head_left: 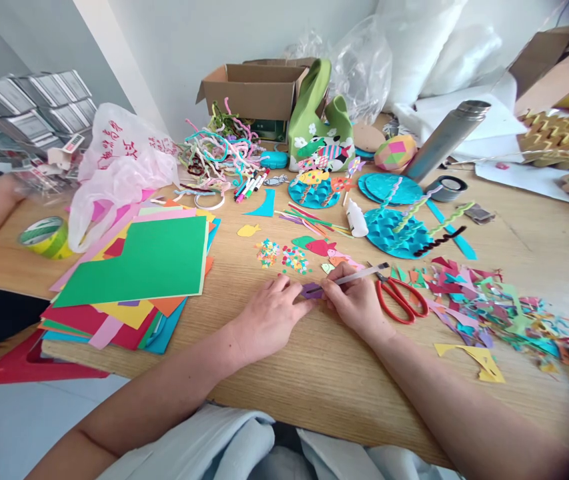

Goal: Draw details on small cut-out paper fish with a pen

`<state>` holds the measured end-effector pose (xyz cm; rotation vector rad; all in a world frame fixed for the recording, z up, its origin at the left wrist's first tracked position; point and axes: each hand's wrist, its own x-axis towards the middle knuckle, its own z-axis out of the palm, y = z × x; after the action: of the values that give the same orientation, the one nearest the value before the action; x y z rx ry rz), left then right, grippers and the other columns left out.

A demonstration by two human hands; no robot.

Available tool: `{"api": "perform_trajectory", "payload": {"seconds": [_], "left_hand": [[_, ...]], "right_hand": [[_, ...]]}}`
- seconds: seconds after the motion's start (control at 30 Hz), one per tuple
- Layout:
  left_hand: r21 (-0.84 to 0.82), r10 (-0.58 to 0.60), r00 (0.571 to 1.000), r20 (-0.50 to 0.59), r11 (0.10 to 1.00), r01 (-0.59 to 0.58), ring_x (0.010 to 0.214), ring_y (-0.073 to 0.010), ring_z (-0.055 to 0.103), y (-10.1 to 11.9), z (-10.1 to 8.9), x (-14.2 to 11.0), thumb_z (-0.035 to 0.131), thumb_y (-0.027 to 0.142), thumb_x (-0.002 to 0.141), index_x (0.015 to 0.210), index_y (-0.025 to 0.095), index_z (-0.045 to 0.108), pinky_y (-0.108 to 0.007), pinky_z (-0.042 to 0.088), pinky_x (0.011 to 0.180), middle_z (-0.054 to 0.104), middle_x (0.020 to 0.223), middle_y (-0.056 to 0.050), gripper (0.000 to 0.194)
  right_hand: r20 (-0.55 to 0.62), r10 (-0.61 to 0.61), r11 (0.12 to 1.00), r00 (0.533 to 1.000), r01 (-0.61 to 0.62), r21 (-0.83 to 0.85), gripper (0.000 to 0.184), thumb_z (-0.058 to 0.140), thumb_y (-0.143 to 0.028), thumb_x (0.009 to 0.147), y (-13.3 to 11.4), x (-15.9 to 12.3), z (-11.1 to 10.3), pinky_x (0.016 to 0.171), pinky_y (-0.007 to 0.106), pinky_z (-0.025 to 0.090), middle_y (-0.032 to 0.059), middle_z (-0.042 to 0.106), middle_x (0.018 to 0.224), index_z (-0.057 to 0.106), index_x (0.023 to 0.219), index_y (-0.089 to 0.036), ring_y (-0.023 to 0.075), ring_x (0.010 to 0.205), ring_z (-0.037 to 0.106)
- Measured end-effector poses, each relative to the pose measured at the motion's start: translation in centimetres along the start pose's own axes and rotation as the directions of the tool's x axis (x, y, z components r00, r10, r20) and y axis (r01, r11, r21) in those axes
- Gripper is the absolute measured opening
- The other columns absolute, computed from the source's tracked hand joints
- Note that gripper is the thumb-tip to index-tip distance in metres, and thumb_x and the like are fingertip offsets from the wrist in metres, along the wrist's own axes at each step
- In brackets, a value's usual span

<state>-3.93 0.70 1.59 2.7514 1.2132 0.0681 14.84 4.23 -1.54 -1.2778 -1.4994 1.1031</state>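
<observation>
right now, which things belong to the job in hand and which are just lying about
Likely the job: pen in right hand, purple paper touching left hand, scissors, paper fish, coloured sheets
Likely lying about: metal flask, cardboard box, plastic bag

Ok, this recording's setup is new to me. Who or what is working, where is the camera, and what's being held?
No machine here: a person works with two bare hands. The single picture comes from a camera worn on their head, looking forward and down. Their right hand holds a slim, pale pen-like stick, its tip at a small purple paper piece; their left hand rests beside that piece. On the wooden table lie, to the left, coloured paper sheets with a green one on top; to the right, red-handled scissors and many-coloured paper scraps. Another person's hand shows near the left edge.
</observation>
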Motion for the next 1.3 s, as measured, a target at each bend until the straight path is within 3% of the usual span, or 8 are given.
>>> {"api": "perform_trajectory", "payload": {"seconds": [0.17, 0.6, 1.3], "left_hand": [[0.005, -0.019, 1.000, -0.004, 1.000, 0.019, 0.119, -0.0282, 0.043, 0.1, 0.1, 0.0, 0.042, 0.008, 0.093, 0.132, 0.026, 0.058, -0.043, 0.047, 0.099, 0.053, 0.126, -0.011, 0.045], [0.007, 0.005, 1.000, -0.001, 1.000, -0.005, 0.110, -0.0269, 0.045, 0.0, 0.0, 0.0, 0.041, 0.006, 0.092, 0.130, 0.024, 0.058, -0.042, 0.046, 0.098, 0.056, 0.111, -0.008, 0.046], [0.022, 0.006, 1.000, 0.010, 1.000, -0.006, 0.111, -0.0279, 0.045, 0.0, 0.0, 0.0, 0.040, 0.005, 0.091, 0.130, 0.024, 0.058, -0.043, 0.048, 0.095, 0.056, 0.114, -0.009, 0.047]], "right_hand": [[-0.120, -0.038, 0.998, 0.992, 0.043, 0.037, 0.023, 0.065, -0.032, 0.080, -0.1, 0.2, 0.0, 0.042, 0.027, 0.036, -0.0038, 0.052, 0.048, 0.047, 0.066, -0.025, 0.0132, 0.040, 0.046], [-0.011, 0.003, 0.999, 1.000, -0.004, -0.052, 0.024, 0.064, -0.032, 0.081, 0.3, 1.0, 0.1, 0.036, 0.024, 0.032, -0.0035, 0.053, 0.049, 0.046, 0.067, -0.024, 0.0111, 0.037, 0.043], [-0.010, -0.015, 0.996, 1.000, 0.014, -0.087, 0.022, 0.063, -0.029, 0.081, 0.6, 1.2, 0.2, 0.035, 0.025, 0.032, -0.0043, 0.053, 0.048, 0.047, 0.068, -0.024, 0.0110, 0.034, 0.044]]}}
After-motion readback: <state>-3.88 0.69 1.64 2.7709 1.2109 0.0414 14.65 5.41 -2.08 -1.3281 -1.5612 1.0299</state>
